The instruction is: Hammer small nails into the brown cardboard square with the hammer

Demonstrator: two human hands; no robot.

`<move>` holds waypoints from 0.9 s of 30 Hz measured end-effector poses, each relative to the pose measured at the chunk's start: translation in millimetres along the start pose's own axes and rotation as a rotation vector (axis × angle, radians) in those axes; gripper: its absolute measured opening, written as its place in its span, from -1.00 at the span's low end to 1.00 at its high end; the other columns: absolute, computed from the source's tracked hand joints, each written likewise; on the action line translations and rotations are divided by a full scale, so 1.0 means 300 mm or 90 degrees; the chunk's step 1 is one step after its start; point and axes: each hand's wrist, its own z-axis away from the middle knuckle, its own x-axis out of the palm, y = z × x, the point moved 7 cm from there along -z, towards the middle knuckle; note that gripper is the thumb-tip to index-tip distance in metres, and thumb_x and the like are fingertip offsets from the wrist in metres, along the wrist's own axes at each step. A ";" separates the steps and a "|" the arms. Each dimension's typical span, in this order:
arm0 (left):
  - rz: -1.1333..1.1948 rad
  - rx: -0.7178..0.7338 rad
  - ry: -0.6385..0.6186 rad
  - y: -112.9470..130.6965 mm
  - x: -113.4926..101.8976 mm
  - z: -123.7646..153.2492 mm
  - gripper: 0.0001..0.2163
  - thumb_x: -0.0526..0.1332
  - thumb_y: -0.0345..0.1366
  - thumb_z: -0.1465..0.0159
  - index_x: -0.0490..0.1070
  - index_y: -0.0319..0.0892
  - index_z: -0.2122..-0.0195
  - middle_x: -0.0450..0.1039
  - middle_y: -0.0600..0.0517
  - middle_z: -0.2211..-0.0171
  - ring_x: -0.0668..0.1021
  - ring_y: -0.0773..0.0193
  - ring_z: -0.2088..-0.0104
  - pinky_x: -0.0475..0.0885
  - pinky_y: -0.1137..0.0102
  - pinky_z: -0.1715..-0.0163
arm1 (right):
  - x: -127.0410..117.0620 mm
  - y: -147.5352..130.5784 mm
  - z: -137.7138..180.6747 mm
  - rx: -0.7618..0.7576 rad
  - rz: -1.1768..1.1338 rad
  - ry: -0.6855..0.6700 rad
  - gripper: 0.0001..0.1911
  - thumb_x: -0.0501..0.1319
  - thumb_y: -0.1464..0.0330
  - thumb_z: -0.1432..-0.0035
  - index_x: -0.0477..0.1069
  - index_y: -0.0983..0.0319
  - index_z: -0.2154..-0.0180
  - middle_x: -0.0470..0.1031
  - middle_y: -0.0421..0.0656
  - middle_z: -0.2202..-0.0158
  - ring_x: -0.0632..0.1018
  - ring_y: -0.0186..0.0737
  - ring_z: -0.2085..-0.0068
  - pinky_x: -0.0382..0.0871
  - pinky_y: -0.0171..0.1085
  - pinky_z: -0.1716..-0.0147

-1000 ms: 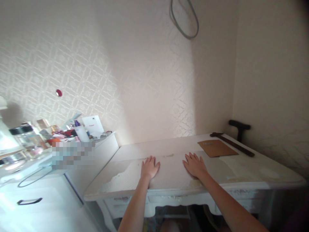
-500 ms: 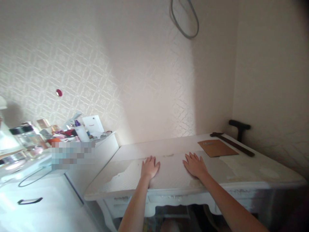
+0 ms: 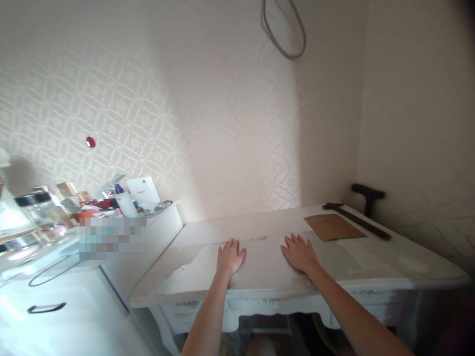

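Note:
Both palms rest flat on a white desk whose top is worn and patchy. My left hand lies left of the middle with fingers spread and nothing held. To its right, my right hand also lies open, fingers apart. Beyond the right hand is a brown cardboard sheet, with several small metal pieces that look like nails or screws on its far left part. A dark hammer lies slantwise along the right side of the cardboard.
A white cabinet adjoins the desk on the left, crowded with bottles and jars such as a black-lidded jar. Behind the desk's right end rises a black T-shaped handle. A grey cable loop hangs on the wall.

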 end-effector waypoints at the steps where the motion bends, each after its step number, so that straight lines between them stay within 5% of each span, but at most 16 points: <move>1: -0.001 0.000 0.000 0.000 0.000 0.000 -0.49 -0.14 -0.02 -0.30 0.15 -0.14 -0.20 0.02 -0.08 -0.28 0.12 0.07 -0.26 -0.01 0.04 -0.19 | 0.000 0.000 0.001 0.000 -0.001 -0.001 -0.38 -0.19 0.13 -0.25 0.09 0.26 -0.24 -0.01 0.01 -0.30 0.00 0.05 -0.28 -0.19 0.10 -0.17; 27: 0.003 0.001 0.001 -0.005 0.007 -0.005 -0.49 -0.14 -0.01 -0.30 0.15 -0.14 -0.20 0.03 -0.09 -0.28 0.12 0.07 -0.26 -0.02 0.05 -0.20 | -0.005 -0.001 0.005 0.003 -0.007 0.001 -0.39 -0.19 0.14 -0.24 0.09 0.27 -0.24 0.01 0.01 -0.30 0.00 0.05 -0.28 -0.19 0.10 -0.17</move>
